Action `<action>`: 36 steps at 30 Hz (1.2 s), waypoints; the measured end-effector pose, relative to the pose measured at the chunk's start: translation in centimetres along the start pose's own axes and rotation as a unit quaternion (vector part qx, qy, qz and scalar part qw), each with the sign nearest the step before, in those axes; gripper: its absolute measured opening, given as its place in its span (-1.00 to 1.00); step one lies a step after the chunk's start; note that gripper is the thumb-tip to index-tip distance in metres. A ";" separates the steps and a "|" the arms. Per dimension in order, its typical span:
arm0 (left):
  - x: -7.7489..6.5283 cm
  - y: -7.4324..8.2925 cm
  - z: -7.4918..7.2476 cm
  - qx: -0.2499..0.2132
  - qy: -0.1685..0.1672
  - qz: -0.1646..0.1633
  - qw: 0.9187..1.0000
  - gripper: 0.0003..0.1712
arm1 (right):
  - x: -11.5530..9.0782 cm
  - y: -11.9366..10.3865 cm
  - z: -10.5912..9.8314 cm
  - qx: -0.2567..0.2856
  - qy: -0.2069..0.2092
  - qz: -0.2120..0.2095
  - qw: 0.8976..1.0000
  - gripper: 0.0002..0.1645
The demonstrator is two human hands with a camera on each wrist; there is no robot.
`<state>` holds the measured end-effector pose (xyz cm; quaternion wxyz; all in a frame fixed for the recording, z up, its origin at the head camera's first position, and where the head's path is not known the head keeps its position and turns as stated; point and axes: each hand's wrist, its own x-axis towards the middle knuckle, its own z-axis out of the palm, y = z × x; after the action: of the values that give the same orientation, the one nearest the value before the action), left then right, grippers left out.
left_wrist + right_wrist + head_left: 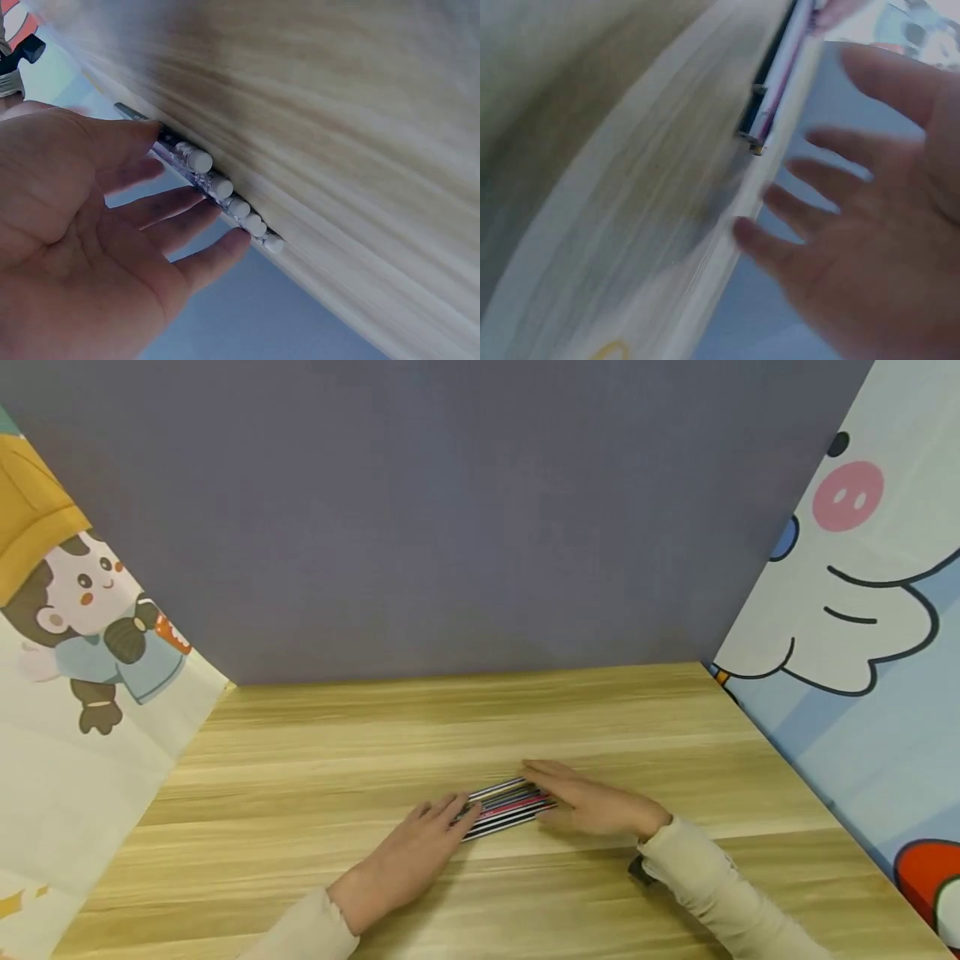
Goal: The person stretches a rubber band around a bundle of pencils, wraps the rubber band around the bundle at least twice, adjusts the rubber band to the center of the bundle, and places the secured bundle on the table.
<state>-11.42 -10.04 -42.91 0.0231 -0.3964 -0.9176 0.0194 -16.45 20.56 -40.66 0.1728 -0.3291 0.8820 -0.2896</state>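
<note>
Several pencils (510,807) lie side by side on the wooden table, striped dark and white with a pink one among them. Their white eraser ends (239,207) face me in the left wrist view. My left hand (416,852) rests its thumb and fingertips on the row near the erasers, fingers fairly straight. Over the opposite end my right hand (596,803) overlaps the pencils in the head view. The right wrist view shows that right hand (870,202) with spread fingers, holding nothing, beside the pencil ends (756,131).
The wood-grain tabletop (360,735) meets a plain grey panel (465,527) at the back. Cartoon-printed sheets stand at the left (112,635) and right (862,610). A small black device (640,869) sits at the right cuff.
</note>
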 end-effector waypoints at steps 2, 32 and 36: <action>0.0 -0.1 0.0 -0.004 0.000 0.002 1.000 -0.26 | 0.2 -0.1 0.3 -0.054 -0.035 -0.021 0.998 -0.23; -1.7 -3.5 0.7 -0.832 0.229 -0.185 0.470 -0.07 | 3.2 1.3 3.3 0.468 0.130 0.015 0.874 -0.19; -1.4 -2.7 1.2 -0.822 0.240 -0.187 0.482 -0.10 | 3.3 1.2 3.8 0.482 0.140 0.015 0.865 -0.20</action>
<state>-12.54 -12.95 -43.99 -0.0908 -0.0432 -0.5267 -0.8441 -17.53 17.59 -44.72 0.1887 -0.1478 0.6521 -0.7192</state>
